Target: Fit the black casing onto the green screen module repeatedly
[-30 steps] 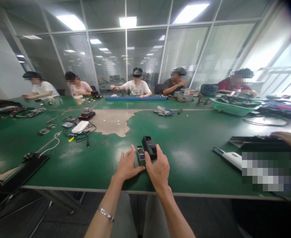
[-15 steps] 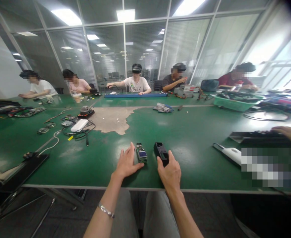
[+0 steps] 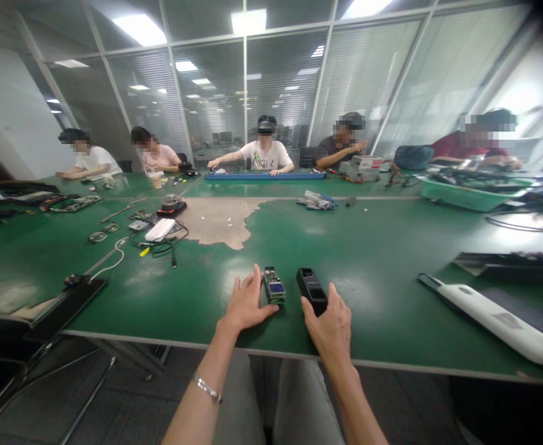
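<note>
- My left hand [image 3: 246, 307], loosely open, touches the narrow green circuit board [image 3: 275, 290], lower centre.
- My right hand [image 3: 332, 324], half-closed, grips the oblong black plastic casing [image 3: 311, 285].
- Both lie separate (unjoined, plainly).

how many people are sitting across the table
5, left to right: white shirt, pink shirt, middle white shirt behind the blue bar, dark shirt, red shirt at far right.
</note>
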`<control>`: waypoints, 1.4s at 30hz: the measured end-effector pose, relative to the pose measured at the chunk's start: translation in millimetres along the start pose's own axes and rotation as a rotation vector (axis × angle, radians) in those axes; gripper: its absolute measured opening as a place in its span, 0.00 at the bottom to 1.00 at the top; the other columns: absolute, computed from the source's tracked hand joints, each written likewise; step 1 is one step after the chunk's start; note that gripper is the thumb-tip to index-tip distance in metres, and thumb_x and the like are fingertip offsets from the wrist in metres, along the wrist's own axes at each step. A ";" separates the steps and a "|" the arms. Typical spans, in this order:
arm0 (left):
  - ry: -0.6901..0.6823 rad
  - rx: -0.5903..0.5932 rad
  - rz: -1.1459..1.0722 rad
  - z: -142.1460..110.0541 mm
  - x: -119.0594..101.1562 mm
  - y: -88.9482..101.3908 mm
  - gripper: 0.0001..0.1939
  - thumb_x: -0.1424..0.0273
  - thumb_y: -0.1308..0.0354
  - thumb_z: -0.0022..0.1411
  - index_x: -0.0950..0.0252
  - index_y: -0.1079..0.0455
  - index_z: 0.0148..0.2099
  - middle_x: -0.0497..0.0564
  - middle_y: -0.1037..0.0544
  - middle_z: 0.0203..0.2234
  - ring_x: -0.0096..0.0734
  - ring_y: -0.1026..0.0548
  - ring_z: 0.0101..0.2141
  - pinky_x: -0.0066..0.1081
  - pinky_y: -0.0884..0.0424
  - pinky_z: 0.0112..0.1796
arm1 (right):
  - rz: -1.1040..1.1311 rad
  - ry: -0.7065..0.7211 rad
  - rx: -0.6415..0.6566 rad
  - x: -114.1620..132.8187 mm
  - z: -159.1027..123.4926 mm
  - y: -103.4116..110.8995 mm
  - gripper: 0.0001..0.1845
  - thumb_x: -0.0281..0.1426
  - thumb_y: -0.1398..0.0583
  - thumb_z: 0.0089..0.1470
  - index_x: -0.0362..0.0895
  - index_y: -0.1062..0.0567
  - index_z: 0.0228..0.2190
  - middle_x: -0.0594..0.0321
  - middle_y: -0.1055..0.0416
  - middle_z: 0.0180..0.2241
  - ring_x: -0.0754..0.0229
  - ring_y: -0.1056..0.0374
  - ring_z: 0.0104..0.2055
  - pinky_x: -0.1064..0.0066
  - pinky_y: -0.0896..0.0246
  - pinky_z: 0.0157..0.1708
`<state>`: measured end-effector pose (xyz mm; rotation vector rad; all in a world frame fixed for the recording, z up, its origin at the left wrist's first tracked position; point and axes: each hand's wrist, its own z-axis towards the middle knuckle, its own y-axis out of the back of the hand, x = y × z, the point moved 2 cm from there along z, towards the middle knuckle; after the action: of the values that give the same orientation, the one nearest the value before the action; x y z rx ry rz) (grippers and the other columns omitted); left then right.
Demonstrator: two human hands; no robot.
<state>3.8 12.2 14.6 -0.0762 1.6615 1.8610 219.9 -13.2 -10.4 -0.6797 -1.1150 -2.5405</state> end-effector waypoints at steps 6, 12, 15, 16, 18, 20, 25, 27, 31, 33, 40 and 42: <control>0.000 0.006 0.008 0.5 1.4 -1.0 0.58 0.47 0.43 0.59 0.64 0.82 0.70 0.59 0.43 0.66 0.47 0.49 0.66 0.54 0.64 0.64 | 0.001 -0.014 0.023 0.0 -0.3 0.9 0.42 0.46 0.44 0.55 0.29 0.41 0.60 0.35 0.35 0.55 0.40 0.39 0.57 0.49 0.46 0.57; 0.004 0.012 0.016 -0.1 2.4 -1.8 0.58 0.46 0.44 0.59 0.66 0.81 0.71 0.61 0.45 0.67 0.47 0.50 0.66 0.53 0.64 0.64 | 0.015 -0.008 0.019 -0.4 -1.4 1.8 0.41 0.44 0.44 0.55 0.29 0.42 0.61 0.36 0.36 0.56 0.41 0.39 0.57 0.49 0.46 0.57; 0.002 0.013 0.003 -0.6 2.9 -2.5 0.59 0.47 0.44 0.59 0.67 0.83 0.70 0.62 0.45 0.67 0.47 0.51 0.67 0.53 0.64 0.64 | 0.010 -0.013 0.012 1.8 -1.3 3.5 0.42 0.44 0.44 0.54 0.29 0.42 0.61 0.36 0.36 0.57 0.41 0.39 0.57 0.50 0.45 0.57; 0.003 0.010 0.000 -0.6 3.2 -2.8 0.59 0.47 0.44 0.60 0.67 0.83 0.70 0.62 0.46 0.67 0.47 0.51 0.67 0.53 0.64 0.64 | 0.005 -0.011 0.011 3.1 -1.2 4.3 0.42 0.44 0.44 0.55 0.29 0.42 0.61 0.37 0.36 0.56 0.41 0.39 0.57 0.50 0.45 0.57; 0.004 0.005 -0.002 -0.3 4.4 -3.6 0.59 0.47 0.44 0.59 0.67 0.83 0.70 0.63 0.47 0.67 0.48 0.52 0.67 0.53 0.64 0.64 | -0.008 -0.006 0.013 6.1 -1.2 6.0 0.42 0.45 0.44 0.55 0.30 0.43 0.61 0.37 0.35 0.56 0.41 0.39 0.56 0.50 0.45 0.56; 0.008 -0.002 -0.001 0.0 5.6 -4.5 0.60 0.47 0.43 0.59 0.68 0.83 0.70 0.64 0.48 0.67 0.49 0.52 0.67 0.53 0.63 0.64 | -0.030 -0.010 0.030 8.9 -1.3 7.6 0.41 0.45 0.44 0.55 0.30 0.43 0.62 0.38 0.34 0.55 0.42 0.38 0.55 0.51 0.43 0.55; 0.010 -0.010 -0.002 -0.5 7.1 -5.1 0.61 0.48 0.42 0.58 0.69 0.83 0.70 0.64 0.49 0.68 0.48 0.51 0.67 0.52 0.63 0.64 | -0.088 -0.069 0.105 16.8 3.7 13.6 0.38 0.43 0.45 0.57 0.32 0.40 0.61 0.40 0.30 0.51 0.41 0.32 0.48 0.52 0.38 0.49; 0.007 -0.016 -0.005 -1.2 6.9 -4.8 0.61 0.49 0.41 0.58 0.69 0.84 0.70 0.65 0.50 0.68 0.48 0.52 0.67 0.52 0.63 0.64 | -0.063 -0.094 0.084 24.2 8.8 17.8 0.37 0.44 0.45 0.57 0.33 0.39 0.61 0.40 0.30 0.53 0.41 0.32 0.49 0.52 0.38 0.49; 0.003 -0.029 -0.020 -1.9 6.9 -4.1 0.62 0.47 0.41 0.56 0.67 0.83 0.70 0.64 0.52 0.69 0.48 0.52 0.67 0.53 0.63 0.64 | 0.103 -0.093 0.057 50.4 18.2 22.2 0.37 0.46 0.46 0.57 0.36 0.38 0.61 0.43 0.31 0.55 0.46 0.30 0.49 0.55 0.37 0.49; 0.002 -0.029 -0.036 -1.8 7.0 -3.7 0.63 0.44 0.41 0.55 0.67 0.84 0.70 0.65 0.55 0.69 0.49 0.53 0.67 0.54 0.63 0.64 | 0.143 -0.062 0.077 66.3 19.8 20.3 0.36 0.46 0.46 0.58 0.37 0.39 0.61 0.44 0.31 0.55 0.47 0.30 0.49 0.56 0.36 0.49; 0.001 -0.047 -0.095 -3.0 6.2 -2.4 0.69 0.46 0.37 0.49 0.69 0.86 0.69 0.66 0.55 0.69 0.49 0.53 0.67 0.54 0.63 0.64 | 0.070 0.036 0.137 99.5 11.6 6.7 0.37 0.42 0.45 0.58 0.34 0.41 0.62 0.42 0.31 0.55 0.44 0.32 0.51 0.54 0.37 0.50; -0.007 -0.044 -0.105 -3.7 6.3 -1.9 0.67 0.49 0.38 0.51 0.68 0.86 0.69 0.65 0.54 0.69 0.48 0.53 0.67 0.54 0.64 0.64 | 0.045 0.057 0.142 101.3 9.3 4.4 0.37 0.41 0.45 0.58 0.34 0.42 0.62 0.43 0.30 0.53 0.44 0.32 0.50 0.55 0.37 0.49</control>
<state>-1.6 11.4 9.4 -0.1725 1.5814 1.8168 138.6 -16.1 50.9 -0.5858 -1.2329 -2.4004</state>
